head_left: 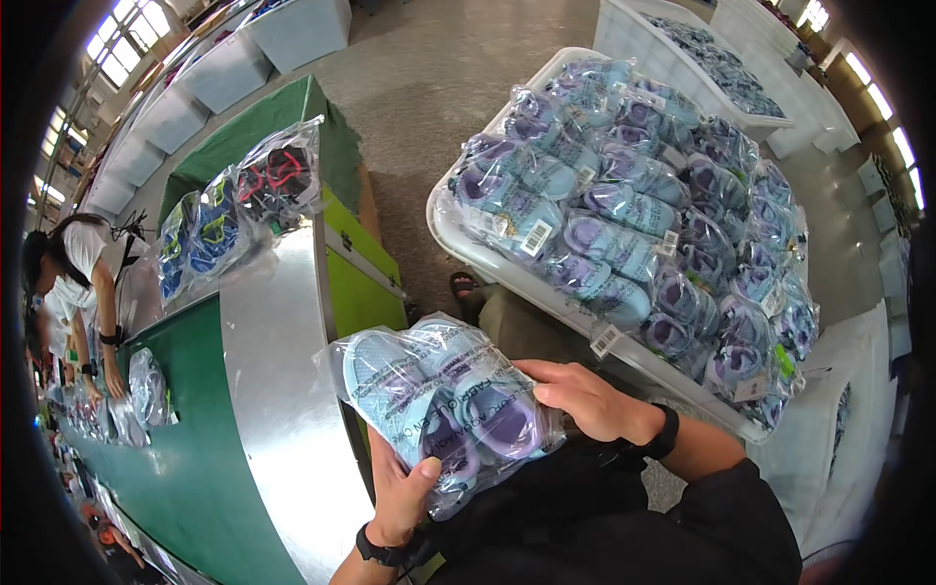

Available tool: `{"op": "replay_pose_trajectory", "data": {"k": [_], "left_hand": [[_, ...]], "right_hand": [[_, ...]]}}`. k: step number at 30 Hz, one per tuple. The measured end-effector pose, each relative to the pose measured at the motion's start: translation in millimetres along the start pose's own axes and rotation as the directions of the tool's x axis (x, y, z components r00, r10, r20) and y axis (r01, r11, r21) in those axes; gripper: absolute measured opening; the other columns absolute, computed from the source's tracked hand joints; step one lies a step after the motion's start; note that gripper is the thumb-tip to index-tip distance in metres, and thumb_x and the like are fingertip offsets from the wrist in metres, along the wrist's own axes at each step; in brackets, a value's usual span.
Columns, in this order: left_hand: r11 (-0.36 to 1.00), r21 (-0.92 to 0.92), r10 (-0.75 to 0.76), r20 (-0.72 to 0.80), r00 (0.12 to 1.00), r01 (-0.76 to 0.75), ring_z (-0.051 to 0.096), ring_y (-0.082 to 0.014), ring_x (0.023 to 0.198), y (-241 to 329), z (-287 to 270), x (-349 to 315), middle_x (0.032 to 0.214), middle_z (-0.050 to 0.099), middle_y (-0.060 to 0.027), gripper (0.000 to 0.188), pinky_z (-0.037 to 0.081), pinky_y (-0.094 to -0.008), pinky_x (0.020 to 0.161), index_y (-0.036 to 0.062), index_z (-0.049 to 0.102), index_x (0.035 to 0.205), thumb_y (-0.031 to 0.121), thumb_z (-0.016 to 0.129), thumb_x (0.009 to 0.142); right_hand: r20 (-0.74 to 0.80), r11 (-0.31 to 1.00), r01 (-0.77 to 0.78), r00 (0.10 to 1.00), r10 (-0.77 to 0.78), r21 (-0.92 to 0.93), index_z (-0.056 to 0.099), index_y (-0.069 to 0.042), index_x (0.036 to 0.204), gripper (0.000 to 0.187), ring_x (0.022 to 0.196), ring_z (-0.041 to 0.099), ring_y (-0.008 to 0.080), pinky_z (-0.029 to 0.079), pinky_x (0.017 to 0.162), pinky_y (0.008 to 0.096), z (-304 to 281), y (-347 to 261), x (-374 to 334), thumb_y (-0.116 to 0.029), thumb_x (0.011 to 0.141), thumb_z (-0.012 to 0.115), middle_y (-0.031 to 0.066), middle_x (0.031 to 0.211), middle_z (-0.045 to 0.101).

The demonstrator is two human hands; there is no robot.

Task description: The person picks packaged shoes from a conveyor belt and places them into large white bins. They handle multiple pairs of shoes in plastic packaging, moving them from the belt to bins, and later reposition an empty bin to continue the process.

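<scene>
A: Where, and how held?
B: Bagged shoes (447,390) at lower centre; pinched at lower edge by left grip (400,495), at right edge by right grip (593,402).
A: How far along?
B: Bagging apparently done; not yet set down. Similar pairs (619,234) in tub (450,240), upper right.

The worktop (278,341) is pairing a metal end with a green belt (200,468); bagged shoes (214,234), some blue, some black and red, are lying along its far end, while bagged bundles (146,385) are resting on the belt; a white tub (441,219) is carrying heaped, bagged blue-and-purple shoes (619,210)
</scene>
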State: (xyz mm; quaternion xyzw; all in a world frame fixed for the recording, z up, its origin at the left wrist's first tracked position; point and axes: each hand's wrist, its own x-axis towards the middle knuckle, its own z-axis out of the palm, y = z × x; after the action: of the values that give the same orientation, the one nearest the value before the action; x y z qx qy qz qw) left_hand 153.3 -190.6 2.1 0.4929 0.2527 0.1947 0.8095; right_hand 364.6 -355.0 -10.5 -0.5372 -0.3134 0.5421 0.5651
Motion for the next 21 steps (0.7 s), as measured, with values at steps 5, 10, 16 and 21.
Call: {"op": "replay_pose_trajectory", "data": {"k": [5,10,16,21], "left_hand": [[1.0,0.011,0.001,-0.066,0.998,0.0,0.058,-0.0287,0.127,-9.6,13.0,-5.8,0.143,0.052,-0.0188,0.099,0.047,-0.0421,0.108,-0.0014,0.028,0.155,0.039,0.085,0.085],[0.968,0.154,-0.202,0.024,0.979,0.196,0.028,-0.0345,0.152,-12.0,34.8,-7.5,0.166,0.022,-0.0223,0.099,0.018,-0.0457,0.126,-0.0062,0.005,0.163,0.015,0.071,0.092],[0.96,0.156,-0.279,0.476,0.834,0.232,0.054,-0.0271,0.131,-24.6,63.0,14.6,0.147,0.053,-0.0157,0.076,0.04,-0.0393,0.112,-0.0009,0.029,0.16,0.014,0.07,0.098],[0.882,0.41,-0.436,0.52,0.735,0.234,0.062,-0.0197,0.117,-35.0,89.0,38.3,0.127,0.065,-0.0092,0.054,0.048,-0.0346,0.104,0.0022,0.046,0.152,0.013,0.066,0.103]], "right_hand": [[-0.032,0.996,-0.01,0.999,0.007,-0.084,0.043,0.012,0.148,0.057,0.129,0.057,0.0222,0.041,0.111,0.0336,-12.3,16.0,-8.8,-0.026,0.106,0.043,0.0198,0.14,0.062],[-0.014,0.996,-0.067,0.998,0.067,0.064,0.021,0.008,0.16,0.084,0.141,0.043,0.0223,0.037,0.116,0.0346,-25.2,23.7,-33.2,-0.037,0.103,0.063,0.0197,0.156,0.042],[-0.247,0.984,0.023,0.967,-0.067,-0.178,0.039,0.002,0.154,0.081,0.132,0.052,0.0263,0.044,0.109,0.036,-91.6,-25.8,-105.8,-0.037,0.092,0.071,0.019,0.145,0.053],[-0.65,0.969,-0.059,0.751,-0.116,-0.241,0.055,-0.006,0.141,0.067,0.112,0.059,0.018,0.048,0.096,0.0333,-177.4,-82.1,-221.1,-0.038,0.087,0.076,0.0101,0.121,0.062]]}}
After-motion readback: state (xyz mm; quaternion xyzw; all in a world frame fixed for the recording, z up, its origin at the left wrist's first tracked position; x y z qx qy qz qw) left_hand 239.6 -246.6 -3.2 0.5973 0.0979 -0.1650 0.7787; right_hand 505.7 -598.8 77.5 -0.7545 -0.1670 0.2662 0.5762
